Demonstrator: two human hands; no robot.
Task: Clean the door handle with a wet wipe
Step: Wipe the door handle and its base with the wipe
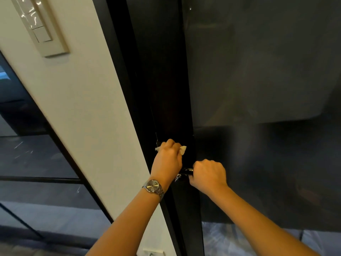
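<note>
A black door handle (pixel 186 171) sticks out of the dark door frame (pixel 166 108), and only a short glossy stretch of it shows between my hands. My right hand (pixel 209 174) is closed around the handle's right end. My left hand (pixel 168 158), with a silver watch at the wrist, is closed on a white wet wipe (pixel 183 149) and presses it against the dark frame just above the handle. Corners of the wipe stick out on both sides of the fist.
A dark glass door panel (pixel 258 80) fills the right side. Left of the frame runs a white wall strip (pixel 83 108) with a beige switch panel (pixel 39 24) at the top. A white socket (pixel 153 253) sits at the bottom edge. Dark glass panels lie at far left.
</note>
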